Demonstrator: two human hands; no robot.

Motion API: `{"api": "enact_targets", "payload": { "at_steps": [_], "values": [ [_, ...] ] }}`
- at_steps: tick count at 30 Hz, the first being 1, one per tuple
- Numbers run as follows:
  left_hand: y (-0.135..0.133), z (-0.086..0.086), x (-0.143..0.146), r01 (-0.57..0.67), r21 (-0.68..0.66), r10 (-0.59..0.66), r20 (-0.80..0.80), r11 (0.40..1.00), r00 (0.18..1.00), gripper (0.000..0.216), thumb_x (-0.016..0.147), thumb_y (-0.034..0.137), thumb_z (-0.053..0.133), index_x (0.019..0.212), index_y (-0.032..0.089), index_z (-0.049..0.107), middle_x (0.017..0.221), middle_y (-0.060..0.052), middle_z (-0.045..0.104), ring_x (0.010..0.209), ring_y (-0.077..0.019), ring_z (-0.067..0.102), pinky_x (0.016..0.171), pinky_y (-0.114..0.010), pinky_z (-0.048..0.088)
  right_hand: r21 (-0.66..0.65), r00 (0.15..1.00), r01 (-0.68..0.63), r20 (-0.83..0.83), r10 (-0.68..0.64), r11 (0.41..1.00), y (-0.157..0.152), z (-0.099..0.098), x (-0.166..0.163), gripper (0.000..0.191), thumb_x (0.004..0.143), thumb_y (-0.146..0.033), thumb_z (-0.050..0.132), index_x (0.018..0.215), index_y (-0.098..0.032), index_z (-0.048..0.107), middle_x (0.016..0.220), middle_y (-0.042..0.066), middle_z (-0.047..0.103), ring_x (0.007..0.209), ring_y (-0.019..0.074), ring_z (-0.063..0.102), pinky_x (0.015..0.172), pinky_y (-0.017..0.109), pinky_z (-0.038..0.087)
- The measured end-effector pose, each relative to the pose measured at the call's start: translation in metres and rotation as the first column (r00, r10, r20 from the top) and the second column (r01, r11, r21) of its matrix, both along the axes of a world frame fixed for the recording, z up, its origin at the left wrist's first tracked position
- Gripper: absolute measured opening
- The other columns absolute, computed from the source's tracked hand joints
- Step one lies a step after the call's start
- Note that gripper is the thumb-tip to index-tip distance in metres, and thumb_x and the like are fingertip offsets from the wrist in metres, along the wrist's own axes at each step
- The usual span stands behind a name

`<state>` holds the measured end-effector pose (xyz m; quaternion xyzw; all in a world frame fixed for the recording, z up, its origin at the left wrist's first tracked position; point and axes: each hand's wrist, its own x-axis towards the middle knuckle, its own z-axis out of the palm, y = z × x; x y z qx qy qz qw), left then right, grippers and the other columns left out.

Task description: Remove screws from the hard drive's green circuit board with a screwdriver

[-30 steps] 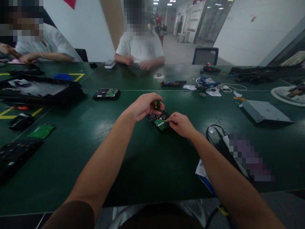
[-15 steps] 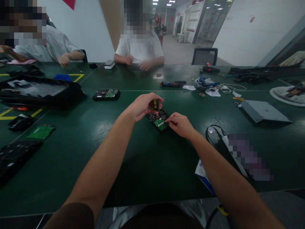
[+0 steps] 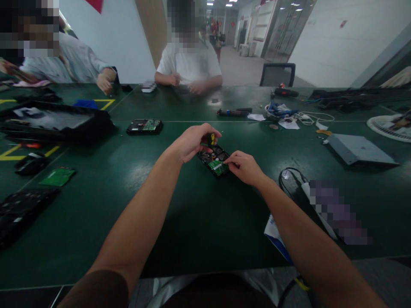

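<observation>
A small hard drive (image 3: 214,161) with a green circuit board face up lies on the dark green table (image 3: 205,214) in front of me. My left hand (image 3: 192,141) is closed round a black and yellow screwdriver handle (image 3: 210,138) held upright over the drive's far end. My right hand (image 3: 244,167) rests at the drive's right edge, fingers pinched against the green board, steadying it.
A second hard drive (image 3: 144,126) lies further left. A loose green board (image 3: 58,176), black trays (image 3: 54,119) and a keyboard (image 3: 19,209) are on the left. Right: grey metal cover (image 3: 359,150), black cable (image 3: 289,179), papers. Two people sit across the table.
My hands have hardly moved; the left hand has turned the screwdriver handle slightly. The person at the far left has shifted an arm toward the table.
</observation>
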<state>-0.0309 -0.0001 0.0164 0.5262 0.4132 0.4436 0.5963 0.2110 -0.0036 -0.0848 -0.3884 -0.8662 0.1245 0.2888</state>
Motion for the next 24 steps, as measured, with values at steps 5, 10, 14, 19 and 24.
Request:
{"api": "enact_targets", "payload": {
  "at_steps": [5, 10, 14, 19, 24],
  "values": [
    [-0.0009, 0.0005, 0.0013, 0.008, -0.07, -0.003, 0.076, 0.998, 0.997, 0.021, 0.082, 0.034, 0.069, 0.09, 0.015, 0.066, 0.086, -0.011, 0.072, 0.083, -0.0221, 0.07, 0.062, -0.028, 0.053, -0.002, 1.0, 0.0, -0.008, 0.0, 1.0, -0.0001, -0.0009, 0.0004, 0.025, 0.092, -0.01, 0.064, 0.104, -0.023, 0.082, 0.105, 0.007, 0.072, 0.084, 0.0175, 0.064, 0.074, 0.031, 0.049],
    [-0.0007, 0.0005, 0.0013, -0.008, 0.022, 0.007, 0.035, 1.0, 0.999, 0.017, 0.08, 0.03, 0.068, 0.083, 0.013, 0.071, 0.094, -0.011, 0.07, 0.087, -0.0194, 0.066, 0.061, -0.026, 0.053, -0.004, 1.0, -0.001, -0.01, 0.001, 1.0, 0.0012, -0.0031, 0.0013, 0.026, 0.092, -0.01, 0.064, 0.105, -0.024, 0.082, 0.106, 0.006, 0.072, 0.084, 0.0171, 0.064, 0.073, 0.031, 0.048],
    [-0.0016, 0.0021, 0.0007, -0.018, 0.02, 0.018, 0.002, 1.0, 1.0, 0.022, 0.082, 0.032, 0.067, 0.09, 0.013, 0.075, 0.095, -0.012, 0.071, 0.085, -0.0191, 0.065, 0.063, -0.026, 0.053, -0.01, 1.0, -0.006, -0.011, 0.006, 1.0, 0.002, -0.0037, 0.0017, 0.027, 0.092, -0.01, 0.064, 0.106, -0.024, 0.082, 0.105, 0.006, 0.072, 0.084, 0.0172, 0.064, 0.074, 0.031, 0.048],
    [0.0008, -0.0009, 0.0004, -0.014, -0.076, 0.02, 0.085, 0.997, 0.996, 0.023, 0.083, 0.036, 0.068, 0.094, 0.015, 0.068, 0.09, -0.011, 0.074, 0.085, -0.0226, 0.071, 0.07, -0.032, 0.058, -0.001, 1.0, -0.009, -0.007, 0.009, 1.0, 0.0023, -0.0039, 0.0015, 0.026, 0.092, -0.01, 0.064, 0.106, -0.024, 0.082, 0.105, 0.006, 0.072, 0.085, 0.0177, 0.064, 0.075, 0.032, 0.049],
    [0.0037, -0.0036, -0.0016, 0.016, -0.071, -0.008, 0.113, 0.997, 0.994, 0.024, 0.085, 0.037, 0.063, 0.088, 0.015, 0.071, 0.096, -0.011, 0.073, 0.087, -0.02, 0.067, 0.066, -0.028, 0.056, -0.009, 1.0, 0.001, -0.006, -0.001, 1.0, 0.0015, -0.0033, 0.001, 0.026, 0.093, -0.011, 0.063, 0.106, -0.024, 0.082, 0.105, 0.006, 0.072, 0.084, 0.0172, 0.064, 0.074, 0.031, 0.049]
  ]
}}
